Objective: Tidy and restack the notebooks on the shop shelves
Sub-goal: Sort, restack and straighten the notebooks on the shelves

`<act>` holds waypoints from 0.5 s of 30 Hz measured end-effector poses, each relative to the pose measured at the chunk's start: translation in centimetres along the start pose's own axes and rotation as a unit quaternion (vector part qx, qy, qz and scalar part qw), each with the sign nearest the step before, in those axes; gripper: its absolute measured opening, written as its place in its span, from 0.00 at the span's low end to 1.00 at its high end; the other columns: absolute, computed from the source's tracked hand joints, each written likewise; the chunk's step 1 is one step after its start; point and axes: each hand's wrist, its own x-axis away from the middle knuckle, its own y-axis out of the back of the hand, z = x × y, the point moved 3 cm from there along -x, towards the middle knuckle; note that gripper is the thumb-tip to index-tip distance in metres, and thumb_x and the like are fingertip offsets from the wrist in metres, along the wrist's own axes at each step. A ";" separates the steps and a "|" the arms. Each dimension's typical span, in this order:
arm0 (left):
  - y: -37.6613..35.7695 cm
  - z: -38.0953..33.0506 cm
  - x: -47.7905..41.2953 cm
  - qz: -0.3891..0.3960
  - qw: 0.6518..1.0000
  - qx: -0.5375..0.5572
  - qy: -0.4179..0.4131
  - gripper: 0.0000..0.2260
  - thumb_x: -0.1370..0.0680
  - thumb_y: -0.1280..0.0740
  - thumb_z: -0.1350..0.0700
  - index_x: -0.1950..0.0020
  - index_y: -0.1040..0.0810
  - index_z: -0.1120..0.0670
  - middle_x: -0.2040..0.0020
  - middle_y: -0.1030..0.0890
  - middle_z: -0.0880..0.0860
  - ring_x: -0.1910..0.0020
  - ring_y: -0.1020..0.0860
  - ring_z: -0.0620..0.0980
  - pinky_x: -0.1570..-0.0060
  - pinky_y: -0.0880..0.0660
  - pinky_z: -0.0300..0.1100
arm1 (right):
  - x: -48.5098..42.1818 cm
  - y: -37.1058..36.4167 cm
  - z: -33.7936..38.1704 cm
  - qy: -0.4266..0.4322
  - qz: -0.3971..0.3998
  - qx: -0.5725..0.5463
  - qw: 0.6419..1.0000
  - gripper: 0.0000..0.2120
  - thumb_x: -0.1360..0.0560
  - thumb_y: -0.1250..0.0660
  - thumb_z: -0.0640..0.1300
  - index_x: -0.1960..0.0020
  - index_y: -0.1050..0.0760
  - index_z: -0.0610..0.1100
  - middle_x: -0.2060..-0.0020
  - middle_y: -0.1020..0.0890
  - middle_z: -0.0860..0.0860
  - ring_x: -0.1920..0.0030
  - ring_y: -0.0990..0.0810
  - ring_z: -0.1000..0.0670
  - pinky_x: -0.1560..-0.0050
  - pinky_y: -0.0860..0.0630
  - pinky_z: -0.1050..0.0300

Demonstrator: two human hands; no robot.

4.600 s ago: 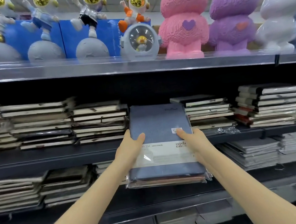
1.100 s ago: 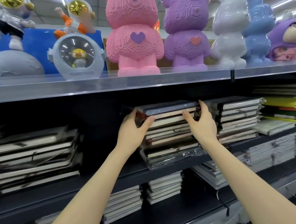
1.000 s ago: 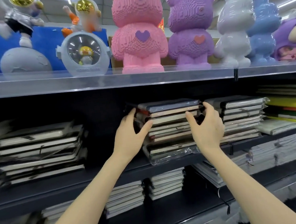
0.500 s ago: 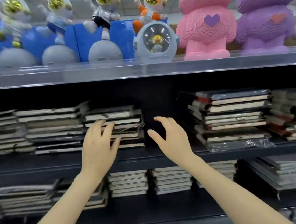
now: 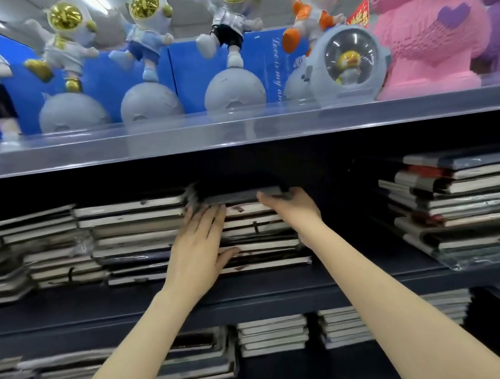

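Note:
A stack of notebooks (image 5: 260, 245) with pale page edges and dark covers lies in the middle of the dark shelf (image 5: 253, 294). My left hand (image 5: 198, 253) presses on the stack's left front, fingers straight and pointing up, thumb spread across a lower notebook. My right hand (image 5: 291, 208) lies over the stack's top right corner, its fingers resting on the dark top cover. The right thumb is hidden behind the hand.
More notebook stacks sit close on the left (image 5: 133, 238), and a wrapped stack (image 5: 465, 197) stands to the right across a gap. The clear-edged shelf above (image 5: 236, 129) carries astronaut figures and a pink block bear (image 5: 429, 25). The lower shelf holds further stacks (image 5: 271, 335).
I left the wrapped stack on the right and turned left. Both hands, in the air half a second ago, now touch the middle stack.

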 end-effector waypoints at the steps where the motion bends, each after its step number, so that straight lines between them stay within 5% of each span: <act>1: -0.1 0.1 -0.1 -0.006 1.000 0.010 0.001 0.35 0.34 0.24 0.45 0.34 0.27 0.63 0.40 0.22 0.61 0.40 0.24 0.60 0.33 0.35 0.55 | -0.1 -0.2 0.1 -0.004 -0.012 -0.017 1.000 0.39 0.30 0.29 0.60 0.27 0.38 0.42 0.34 0.26 0.46 0.35 0.27 0.44 0.44 0.30 0.55; 11: -0.1 -0.3 0.5 -0.029 0.992 0.122 0.010 0.38 0.34 0.26 0.43 0.30 0.31 0.63 0.39 0.23 0.59 0.37 0.34 0.53 0.31 0.43 0.46 | 0.7 -0.3 -0.1 -0.015 -0.082 -0.090 0.992 0.30 0.30 0.26 0.48 0.32 0.31 0.40 0.43 0.21 0.46 0.45 0.24 0.48 0.45 0.26 0.55; 15: 1.1 -0.5 0.7 -0.056 0.980 0.189 0.000 0.34 0.28 0.36 0.40 0.30 0.32 0.62 0.39 0.22 0.58 0.38 0.33 0.51 0.30 0.46 0.40 | 1.4 0.5 -0.7 -0.015 -0.083 -0.146 0.986 0.31 0.32 0.25 0.44 0.32 0.32 0.39 0.44 0.23 0.45 0.42 0.24 0.45 0.39 0.26 0.49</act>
